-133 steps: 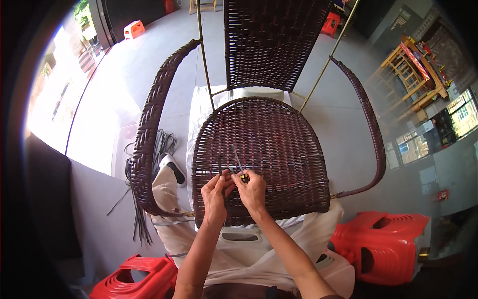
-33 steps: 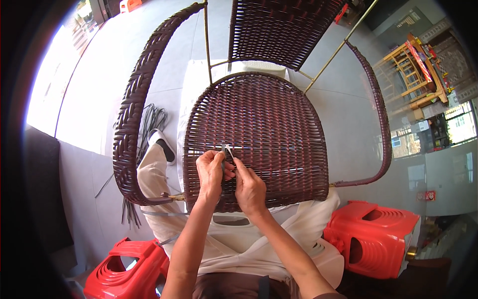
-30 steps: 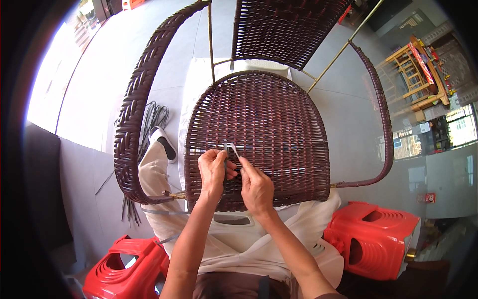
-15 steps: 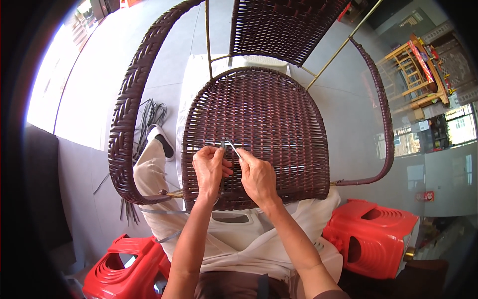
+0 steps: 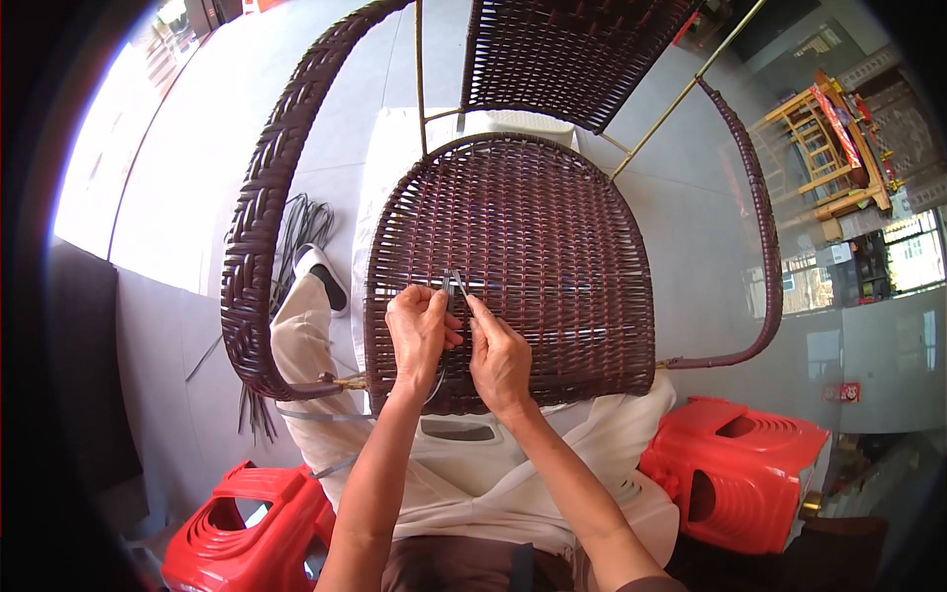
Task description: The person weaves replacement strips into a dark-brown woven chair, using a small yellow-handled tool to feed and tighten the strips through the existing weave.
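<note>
One pliable-looking strip (image 5: 447,287) sits pinched in your left hand (image 5: 418,324); your right hand (image 5: 500,361) aptly grips the tool (image 5: 460,283) by its near end.

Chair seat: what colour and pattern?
Dark reddish-brown, closely woven strands; the chair seat shows best in the head view, above the hands.

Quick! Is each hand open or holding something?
Left hand: closed, pinching a strip.
Right hand: closed, holding a thin tool.

The right hand (image 5: 501,365) partly hides the tool (image 5: 461,284), backrest (image 5: 567,59) cropped above
</note>
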`<state>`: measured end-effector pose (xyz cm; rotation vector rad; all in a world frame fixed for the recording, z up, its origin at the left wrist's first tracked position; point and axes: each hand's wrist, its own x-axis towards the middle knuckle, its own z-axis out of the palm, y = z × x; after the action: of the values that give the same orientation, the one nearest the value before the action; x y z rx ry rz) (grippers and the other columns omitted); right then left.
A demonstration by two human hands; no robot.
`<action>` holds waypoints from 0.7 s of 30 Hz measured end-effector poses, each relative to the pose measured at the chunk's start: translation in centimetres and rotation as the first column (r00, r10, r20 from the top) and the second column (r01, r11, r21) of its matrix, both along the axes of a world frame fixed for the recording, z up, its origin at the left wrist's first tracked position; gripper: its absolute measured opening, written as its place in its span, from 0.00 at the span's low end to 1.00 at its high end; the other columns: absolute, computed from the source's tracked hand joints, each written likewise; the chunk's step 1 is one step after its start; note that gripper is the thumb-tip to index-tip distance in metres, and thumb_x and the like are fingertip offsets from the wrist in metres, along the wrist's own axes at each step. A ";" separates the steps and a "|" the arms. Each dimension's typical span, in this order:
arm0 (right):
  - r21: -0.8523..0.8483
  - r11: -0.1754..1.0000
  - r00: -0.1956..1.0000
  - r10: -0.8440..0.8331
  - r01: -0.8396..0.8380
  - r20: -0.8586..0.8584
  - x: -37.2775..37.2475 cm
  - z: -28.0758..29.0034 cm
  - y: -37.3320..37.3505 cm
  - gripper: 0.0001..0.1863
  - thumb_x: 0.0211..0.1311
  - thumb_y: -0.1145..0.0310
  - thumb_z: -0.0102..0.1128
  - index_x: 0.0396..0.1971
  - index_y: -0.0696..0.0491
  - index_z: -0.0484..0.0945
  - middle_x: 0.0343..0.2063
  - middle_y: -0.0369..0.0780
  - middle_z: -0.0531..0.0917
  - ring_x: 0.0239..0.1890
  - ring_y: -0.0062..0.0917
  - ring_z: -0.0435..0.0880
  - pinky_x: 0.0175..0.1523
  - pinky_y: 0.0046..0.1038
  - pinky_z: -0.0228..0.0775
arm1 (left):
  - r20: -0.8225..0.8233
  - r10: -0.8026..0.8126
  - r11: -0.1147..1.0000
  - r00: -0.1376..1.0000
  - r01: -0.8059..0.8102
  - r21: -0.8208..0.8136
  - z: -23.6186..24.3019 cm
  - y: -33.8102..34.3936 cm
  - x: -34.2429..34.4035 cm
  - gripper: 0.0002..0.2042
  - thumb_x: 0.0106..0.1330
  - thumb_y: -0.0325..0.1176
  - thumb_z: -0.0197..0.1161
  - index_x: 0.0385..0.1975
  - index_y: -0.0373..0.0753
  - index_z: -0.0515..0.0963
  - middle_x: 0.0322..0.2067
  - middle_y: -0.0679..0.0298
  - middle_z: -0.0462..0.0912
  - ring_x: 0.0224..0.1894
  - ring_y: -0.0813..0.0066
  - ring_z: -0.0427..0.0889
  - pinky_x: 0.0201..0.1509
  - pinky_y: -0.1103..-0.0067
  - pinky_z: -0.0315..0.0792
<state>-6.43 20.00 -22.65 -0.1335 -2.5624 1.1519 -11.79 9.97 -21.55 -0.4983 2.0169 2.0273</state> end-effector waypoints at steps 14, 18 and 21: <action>0.090 0.995 0.995 -0.031 0.040 -0.092 0.4 -0.9 -0.7 0.17 0.59 0.74 0.52 0.49 0.53 0.73 0.24 0.43 0.78 0.23 0.36 0.80 0.24 0.32 0.71 | -0.046 0.030 0.999 0.998 -0.031 -0.014 0.1 0.2 -0.1 0.09 0.61 0.28 0.54 0.25 0.27 0.72 0.14 0.58 0.76 0.10 0.77 0.73 0.11 0.85 0.66; 0.092 0.995 0.992 -0.034 0.045 -0.121 0.3 -1.0 -0.6 0.16 0.59 0.74 0.52 0.48 0.54 0.74 0.25 0.44 0.78 0.23 0.36 0.80 0.25 0.32 0.71 | -0.047 0.031 0.999 0.998 -0.032 -0.023 -0.1 0.5 -0.4 0.09 0.62 0.29 0.54 0.26 0.28 0.72 0.14 0.59 0.76 0.10 0.79 0.73 0.11 0.86 0.66; 0.112 0.993 0.998 -0.032 0.037 -0.052 0.2 -0.3 -0.6 0.15 0.60 0.72 0.51 0.47 0.55 0.74 0.25 0.45 0.79 0.25 0.37 0.81 0.27 0.33 0.72 | -0.046 0.021 0.998 0.999 -0.023 -0.053 -0.3 0.6 -0.5 0.10 0.62 0.31 0.54 0.27 0.28 0.73 0.14 0.60 0.76 0.10 0.80 0.72 0.11 0.86 0.65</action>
<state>-6.24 19.40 -22.93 -0.1201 -2.5633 0.9829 -12.27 10.60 -21.86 -0.4917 2.1062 2.0188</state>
